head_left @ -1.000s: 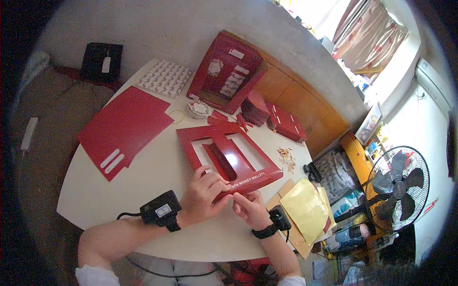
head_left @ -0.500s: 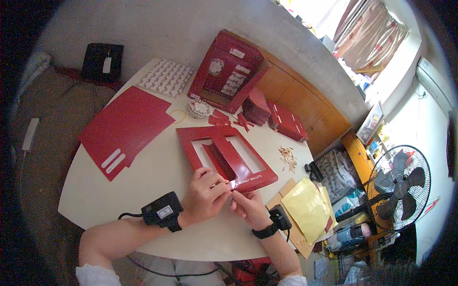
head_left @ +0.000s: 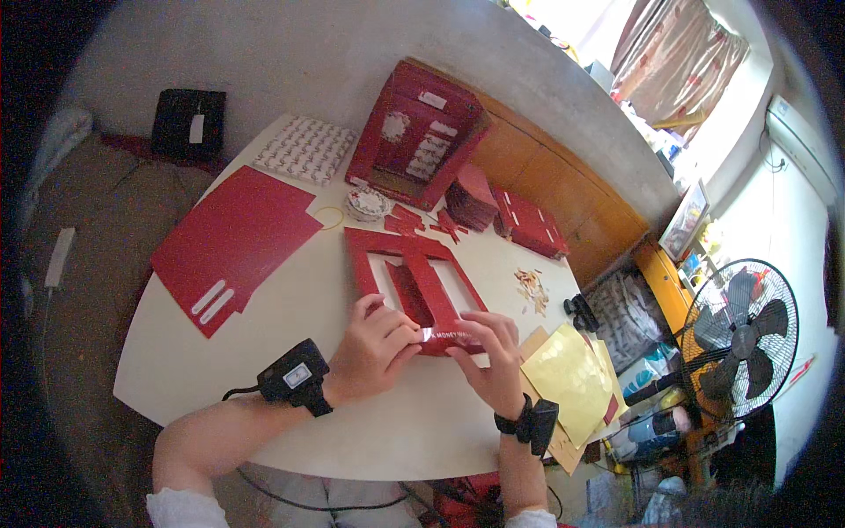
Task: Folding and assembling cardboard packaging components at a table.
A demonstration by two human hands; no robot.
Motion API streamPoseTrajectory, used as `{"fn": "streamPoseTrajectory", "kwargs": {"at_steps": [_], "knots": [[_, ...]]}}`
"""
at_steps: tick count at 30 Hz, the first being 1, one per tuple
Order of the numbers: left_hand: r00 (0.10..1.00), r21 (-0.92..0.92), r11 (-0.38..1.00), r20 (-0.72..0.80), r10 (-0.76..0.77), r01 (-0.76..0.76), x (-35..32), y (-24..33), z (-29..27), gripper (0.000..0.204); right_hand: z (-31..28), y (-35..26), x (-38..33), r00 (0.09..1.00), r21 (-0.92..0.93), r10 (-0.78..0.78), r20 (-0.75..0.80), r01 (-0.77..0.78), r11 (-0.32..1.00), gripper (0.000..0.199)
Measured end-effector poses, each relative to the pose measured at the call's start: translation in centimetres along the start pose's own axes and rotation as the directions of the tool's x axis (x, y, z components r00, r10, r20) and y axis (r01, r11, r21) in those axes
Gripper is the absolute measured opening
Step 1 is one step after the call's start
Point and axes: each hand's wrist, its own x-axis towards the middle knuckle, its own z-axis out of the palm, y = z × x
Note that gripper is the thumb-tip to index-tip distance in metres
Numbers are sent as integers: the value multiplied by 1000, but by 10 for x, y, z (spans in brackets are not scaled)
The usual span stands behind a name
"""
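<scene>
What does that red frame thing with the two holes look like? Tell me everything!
The red frame looks like flat, stiff card, cut with two long window holes side by side and a red strip between them. It lies flat on the white table, slanting away from the person. Through the holes you see the table and a dark red piece. Its near edge carries pale print and a small shiny strip. The left hand and right hand both pinch that near edge with their fingertips.
</scene>
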Motion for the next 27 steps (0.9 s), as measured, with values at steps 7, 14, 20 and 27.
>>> {"fn": "streamPoseTrajectory", "kwargs": {"at_steps": [7,14,20,27], "knots": [[999,-23,999,-8,38,-38,1,1,-1,14,-3,10,-3,966,160,45,255,-87,983,35],[999,-53,998,4,35,-34,4,-4,-3,13,-4,15,-4,933,245,149,327,-236,940,36],[989,103,987,97,111,-121,1,-10,-3,20,3,16,-10,956,98,69,285,-101,990,34],[981,192,974,173,88,-122,-3,-1,1,29,10,9,-13,970,22,6,241,-12,1000,34]]}}
